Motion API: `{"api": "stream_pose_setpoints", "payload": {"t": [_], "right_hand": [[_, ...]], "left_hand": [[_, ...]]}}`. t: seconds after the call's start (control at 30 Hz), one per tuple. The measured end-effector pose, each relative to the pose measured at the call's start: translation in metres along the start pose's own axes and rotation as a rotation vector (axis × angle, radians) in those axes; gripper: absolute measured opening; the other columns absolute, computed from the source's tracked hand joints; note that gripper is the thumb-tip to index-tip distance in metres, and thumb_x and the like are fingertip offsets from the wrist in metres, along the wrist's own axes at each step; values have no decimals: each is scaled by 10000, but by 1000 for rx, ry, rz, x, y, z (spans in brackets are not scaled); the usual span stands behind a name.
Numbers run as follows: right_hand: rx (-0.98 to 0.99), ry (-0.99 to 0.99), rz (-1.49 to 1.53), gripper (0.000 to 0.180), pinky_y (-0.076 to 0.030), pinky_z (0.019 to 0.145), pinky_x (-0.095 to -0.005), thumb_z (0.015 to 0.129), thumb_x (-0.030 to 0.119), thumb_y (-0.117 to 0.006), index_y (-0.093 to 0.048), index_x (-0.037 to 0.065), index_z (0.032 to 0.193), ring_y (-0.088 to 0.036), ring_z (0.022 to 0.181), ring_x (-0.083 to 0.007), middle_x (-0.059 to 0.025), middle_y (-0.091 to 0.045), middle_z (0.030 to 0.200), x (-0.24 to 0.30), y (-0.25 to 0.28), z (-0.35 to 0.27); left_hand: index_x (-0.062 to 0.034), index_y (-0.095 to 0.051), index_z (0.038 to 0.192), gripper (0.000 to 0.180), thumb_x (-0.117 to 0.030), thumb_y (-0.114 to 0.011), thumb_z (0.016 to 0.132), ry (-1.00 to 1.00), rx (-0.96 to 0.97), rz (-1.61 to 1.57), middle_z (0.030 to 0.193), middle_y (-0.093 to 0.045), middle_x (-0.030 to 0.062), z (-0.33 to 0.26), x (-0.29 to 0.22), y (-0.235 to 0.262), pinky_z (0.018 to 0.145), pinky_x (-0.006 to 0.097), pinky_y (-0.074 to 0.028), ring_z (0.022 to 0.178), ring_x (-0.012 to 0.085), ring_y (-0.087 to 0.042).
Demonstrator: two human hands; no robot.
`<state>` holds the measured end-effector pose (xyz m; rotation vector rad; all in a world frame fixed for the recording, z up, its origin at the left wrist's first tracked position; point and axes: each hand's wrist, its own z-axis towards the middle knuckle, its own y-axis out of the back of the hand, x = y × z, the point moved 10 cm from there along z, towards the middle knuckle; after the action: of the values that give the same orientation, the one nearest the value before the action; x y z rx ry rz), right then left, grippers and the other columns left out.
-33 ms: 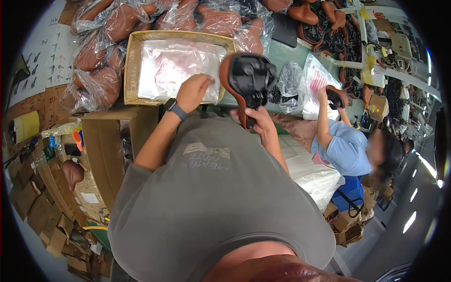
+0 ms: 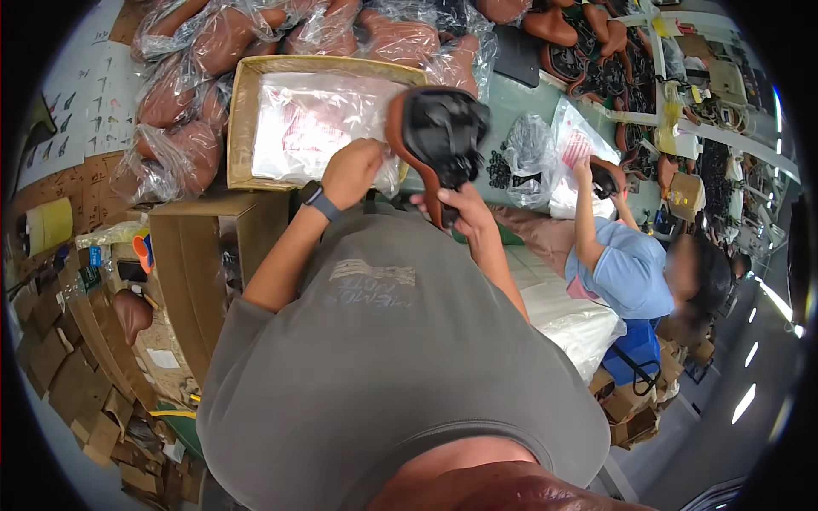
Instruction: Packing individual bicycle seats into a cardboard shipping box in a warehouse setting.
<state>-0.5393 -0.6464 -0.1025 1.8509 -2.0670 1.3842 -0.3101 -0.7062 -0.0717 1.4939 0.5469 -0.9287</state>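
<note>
My right hand point(image 2: 464, 211) grips a bicycle saddle point(image 2: 443, 128) by its narrow nose. The saddle's black underside faces up, and its brown cover shows along the left edge. Its wide end points away from me, beside the right rim of a cardboard box point(image 2: 242, 128). In the box lies a stack of clear plastic bags point(image 2: 298, 128) with red print. Over the box's near right corner, my left hand point(image 2: 354, 175) is closed, its fingers pinching the edge of a clear plastic bag point(image 2: 389, 175). The fingertips are partly hidden.
Brown saddles in clear plastic point(image 2: 221, 43) are piled behind and left of the box. Bare saddles point(image 2: 567, 64) lie at the far right. A co-worker in a blue shirt point(image 2: 626, 264) handles another saddle point(image 2: 607, 177) on my right. A tall carton point(image 2: 183, 272) stands at my left.
The saddle has moved left and slightly away from me, closer to my left hand. My left fingers have curled in more at the bag's edge.
</note>
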Motion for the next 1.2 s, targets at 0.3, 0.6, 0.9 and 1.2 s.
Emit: {"api": "stream_pose_setpoints", "payload": {"t": [0.3,0.6,0.9,1.2], "right_hand": [[107,73,119,449,-670,860,-435,1008,131,-780,-598,-31,1384,-765,975,-290,-190,-743,1131,28,-128,43],[281,301,-50,537,-564,853,-449,952,189,-847,-587,6,1384,-677,1001,-316,-164,-691,1117,74,-189,64],[153,356,-772,801,-595,965,-427,720,-42,-939,-581,-6,1436,-738,1073,-259,-116,-758,1158,93,-166,63],[-497,627,-1701,1021,-587,884,-551,828,26,-855,-335,79,1705,-719,1078,-505,-271,-738,1248,125,-205,98]], "left_hand": [[47,-730,1247,213,-112,-645,1134,259,-132,-1014,1115,-774,35,-83,-15,68,949,293,-584,1037,93,-706],[-88,-680,1334,232,-79,-639,1106,-11,-678,-1979,1182,-755,41,-115,54,195,967,333,-592,1079,140,-725],[-34,-798,1120,188,-206,-735,1079,421,-536,-1141,831,-667,-90,-55,81,186,617,198,-395,695,1,-521],[-27,-727,1270,232,-179,-723,1094,-217,-259,-458,880,-720,-17,7,-49,235,699,283,-507,768,54,-615]]}}
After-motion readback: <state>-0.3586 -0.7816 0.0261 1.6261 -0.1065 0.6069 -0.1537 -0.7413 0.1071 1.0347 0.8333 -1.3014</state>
